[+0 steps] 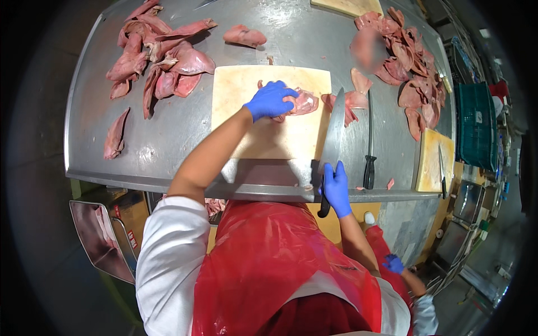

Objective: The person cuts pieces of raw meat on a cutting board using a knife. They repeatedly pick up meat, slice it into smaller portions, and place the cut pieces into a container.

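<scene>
My left hand, in a blue glove, presses down on a pink pig's ear with its fingers curled over it. The ear lies on a cream cutting board, partly hidden under the hand. In my right hand, also gloved in blue, is the black handle of a long knife. Its wide blade points away from me, along the board's right edge and apart from the ear. Just right of the blade lie cut pink pieces.
Piles of pig's ears lie at the far left and far right of the steel table. A sharpening steel and a second board with a knife are to the right. Another person's gloved hand shows at lower right.
</scene>
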Demonstrator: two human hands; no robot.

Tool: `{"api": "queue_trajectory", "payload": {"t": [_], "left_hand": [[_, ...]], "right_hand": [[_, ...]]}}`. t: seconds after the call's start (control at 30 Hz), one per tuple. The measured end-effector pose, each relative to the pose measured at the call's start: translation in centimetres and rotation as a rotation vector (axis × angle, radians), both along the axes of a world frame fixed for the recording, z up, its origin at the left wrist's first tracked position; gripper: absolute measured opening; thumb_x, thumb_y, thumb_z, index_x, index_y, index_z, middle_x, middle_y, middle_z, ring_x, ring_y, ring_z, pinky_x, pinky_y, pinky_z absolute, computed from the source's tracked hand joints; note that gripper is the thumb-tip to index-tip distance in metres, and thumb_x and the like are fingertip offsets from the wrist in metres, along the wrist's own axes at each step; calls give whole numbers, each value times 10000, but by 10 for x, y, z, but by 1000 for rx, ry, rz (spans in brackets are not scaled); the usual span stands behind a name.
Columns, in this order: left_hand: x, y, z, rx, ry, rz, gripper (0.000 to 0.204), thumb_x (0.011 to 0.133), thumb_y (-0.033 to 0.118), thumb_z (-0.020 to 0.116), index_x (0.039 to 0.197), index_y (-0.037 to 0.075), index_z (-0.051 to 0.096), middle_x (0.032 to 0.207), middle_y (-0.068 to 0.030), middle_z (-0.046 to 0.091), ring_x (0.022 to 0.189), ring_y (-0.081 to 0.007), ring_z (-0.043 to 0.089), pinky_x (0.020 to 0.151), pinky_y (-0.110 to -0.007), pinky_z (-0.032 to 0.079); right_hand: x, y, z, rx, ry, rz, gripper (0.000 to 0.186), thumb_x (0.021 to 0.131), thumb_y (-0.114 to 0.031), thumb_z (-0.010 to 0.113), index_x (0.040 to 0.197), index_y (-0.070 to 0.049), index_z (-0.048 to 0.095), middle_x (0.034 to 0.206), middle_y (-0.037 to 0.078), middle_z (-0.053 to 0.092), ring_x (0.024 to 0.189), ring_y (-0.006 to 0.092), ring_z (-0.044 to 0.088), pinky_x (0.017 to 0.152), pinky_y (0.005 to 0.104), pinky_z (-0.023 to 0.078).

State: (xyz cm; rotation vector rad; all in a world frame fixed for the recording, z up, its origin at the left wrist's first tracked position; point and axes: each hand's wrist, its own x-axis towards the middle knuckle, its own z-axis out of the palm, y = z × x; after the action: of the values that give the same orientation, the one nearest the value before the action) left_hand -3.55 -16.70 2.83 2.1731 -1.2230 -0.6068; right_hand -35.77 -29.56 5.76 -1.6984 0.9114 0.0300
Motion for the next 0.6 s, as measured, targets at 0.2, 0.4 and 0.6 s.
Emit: {"api": "queue_trajectory", "payload": {"t": [0.2, 0.4, 0.6], "left_hand": [[-76, 75, -20, -339, 264, 693, 382, 842, 266, 758, 1030, -41, 630, 1012, -229, 645, 926, -333, 635, 806, -393, 516], [-98, 75, -23, -588, 29, 859, 334, 798, 126, 759, 1078, 23, 608, 1060, -158, 572, 1005, -310, 553, 913, -409, 452], [-106, 78, -31, -537, -293, 756, 272, 733, 59, 729, 981, 78, 620, 986, -98, 586, 991, -287, 554, 883, -397, 465]], "right_hand": [[134, 41, -18, 116, -133, 112, 256, 996, -245, 533, 1046, 5, 505, 664, 184, 610, 576, 295, 637, 516, 419, 501], [137, 38, 7, -455, -161, 438, 266, 990, -260, 492, 980, 6, 513, 789, 289, 643, 757, 475, 638, 659, 530, 495], [103, 36, 19, -644, 111, 717, 295, 982, -250, 494, 1126, 6, 514, 808, 285, 645, 729, 466, 640, 653, 557, 498]]}}
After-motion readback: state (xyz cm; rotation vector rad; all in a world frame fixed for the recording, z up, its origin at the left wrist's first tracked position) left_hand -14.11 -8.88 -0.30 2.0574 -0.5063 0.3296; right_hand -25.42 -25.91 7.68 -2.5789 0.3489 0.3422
